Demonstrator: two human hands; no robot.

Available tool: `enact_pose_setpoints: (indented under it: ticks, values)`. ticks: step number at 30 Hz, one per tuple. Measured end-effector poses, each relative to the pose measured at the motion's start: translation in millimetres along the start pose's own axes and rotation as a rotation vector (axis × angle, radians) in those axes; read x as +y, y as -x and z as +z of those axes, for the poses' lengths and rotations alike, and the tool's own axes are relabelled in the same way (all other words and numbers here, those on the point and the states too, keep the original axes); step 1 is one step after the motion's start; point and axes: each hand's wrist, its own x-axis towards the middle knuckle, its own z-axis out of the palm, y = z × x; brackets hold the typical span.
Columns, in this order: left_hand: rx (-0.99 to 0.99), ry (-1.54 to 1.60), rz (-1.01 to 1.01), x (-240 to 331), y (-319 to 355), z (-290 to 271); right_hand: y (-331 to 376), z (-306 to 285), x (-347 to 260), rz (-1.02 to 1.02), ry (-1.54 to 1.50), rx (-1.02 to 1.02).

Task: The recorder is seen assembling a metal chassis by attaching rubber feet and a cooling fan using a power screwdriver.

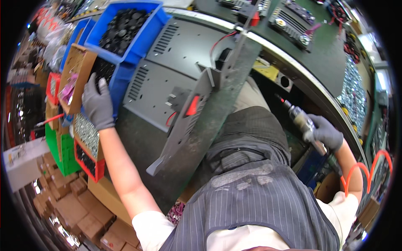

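Observation:
My left hand (98, 104), in a grey glove, reaches to the edge of a blue bin holding small black parts (103, 70), beside an open cardboard box (79, 79). Its fingers are stretched out and the thumb stands apart; nothing shows in it. Away to the right, my right hand (328, 133), also gloved, is wrapped round a power screwdriver (300, 119) whose bit points up and left. Between the hands, grey sheet-metal panels (167, 81) with slots lie on the dark bench. A bent metal piece (184, 121) stands along them, with red and black parts near it.
A larger blue bin (144, 31) holds round black parts. Below my left hand are a bin of silver screws (86, 133), a red bin (99, 167) and a green crate (63, 152). An orange coiled hose (356, 167) hangs by my right arm. A conveyor rail (305, 71) runs across the right.

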Motion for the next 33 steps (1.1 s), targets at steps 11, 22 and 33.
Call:
enact_pose_setpoints:
  ticks: [11, 22, 33]
  values:
    - [0.059, -0.393, -0.013, 28.5, 36.3, -2.9, -64.3, -46.4, -14.0, 0.201, -0.333, 0.056]
    - [0.057, 0.911, -0.207, 100.1, 122.7, -64.4, -77.2, -14.1, 30.4, 0.025, -0.891, 0.247]
    - [0.015, 1.356, -0.647, 180.3, 174.8, -73.5, -170.1, 50.7, -77.1, -1.128, 0.028, 0.562]
